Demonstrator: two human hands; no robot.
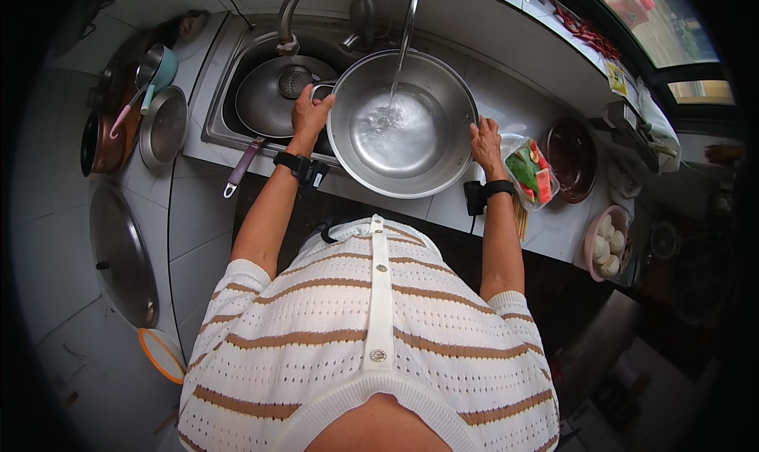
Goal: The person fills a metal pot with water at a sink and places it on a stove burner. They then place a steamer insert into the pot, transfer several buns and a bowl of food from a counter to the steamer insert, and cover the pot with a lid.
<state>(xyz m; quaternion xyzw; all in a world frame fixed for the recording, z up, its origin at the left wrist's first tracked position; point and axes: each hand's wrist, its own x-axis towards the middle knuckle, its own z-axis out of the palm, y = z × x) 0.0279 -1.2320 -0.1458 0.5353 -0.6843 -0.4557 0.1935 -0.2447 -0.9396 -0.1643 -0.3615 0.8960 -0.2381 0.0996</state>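
Observation:
A wide stainless-steel pot (403,182) spans the right edge of the sink and the counter. My left hand (311,115) grips its left side, where a loop handle (323,89) shows. On the right rim, my right hand (487,143) holds the pot, its fingers partly hidden by the wall. From a slim curved tap (411,16), water (393,90) runs into the pot and ripples over the bottom. In the sink (220,105) left of the pot lies a large metal wok (261,105) with a perforated ladle (295,82) on it.
A thicker faucet (289,13) arches over the sink. A purple handle (243,167) juts past the front edge. Right of the pot are a bag of melon rinds (531,176), a brown bowl (569,161) and a pink basket (592,256). Pans and a lid (121,256) line the left.

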